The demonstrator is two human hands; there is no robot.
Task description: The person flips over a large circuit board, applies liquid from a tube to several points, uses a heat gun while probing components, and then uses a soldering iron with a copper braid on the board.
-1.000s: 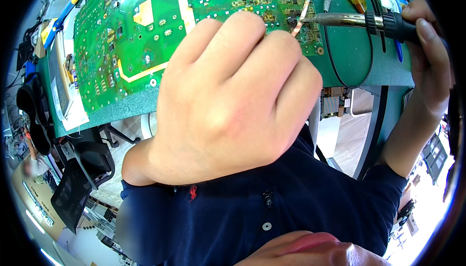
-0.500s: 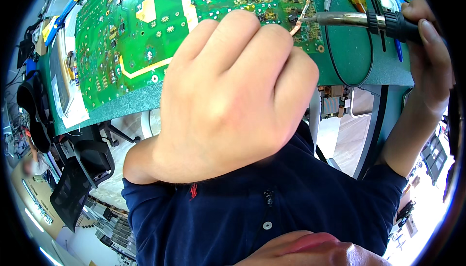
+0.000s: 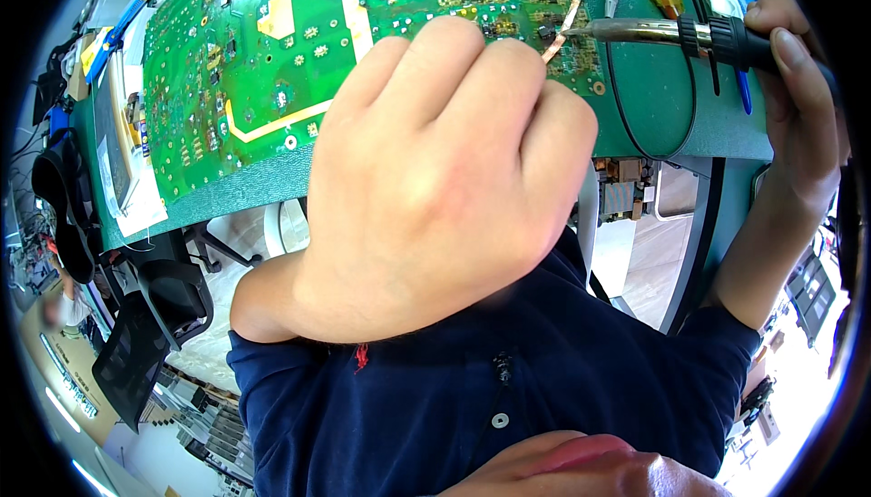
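Note:
My left hand [image 3: 445,179] is closed in a fist over the near edge of a large green circuit board [image 3: 195,107], its back toward me and its fingertips hidden. A copper-coloured desoldering braid [image 3: 578,5] runs down across the board's right part and passes behind the knuckles into this hand. At the right, my right hand [image 3: 803,88] grips the black handle of a soldering iron [image 3: 640,31]. The iron lies nearly level, pointing left. Its tip meets the braid, or sits just beside it, above the small parts at the board's right edge.
The board lies on a green-topped bench [image 3: 717,138]. Black cables [image 3: 626,125] loop beneath the iron, near a blue pen [image 3: 745,93]. At the left are a blue-and-yellow tool [image 3: 127,25] and papers [image 3: 141,211]. Black chairs [image 3: 136,343] stand below, and a person [image 3: 68,306] is far left.
My left hand has shifted slightly to the right. The braid now slants more to the right at its upper end, and the iron's tip stays close to it.

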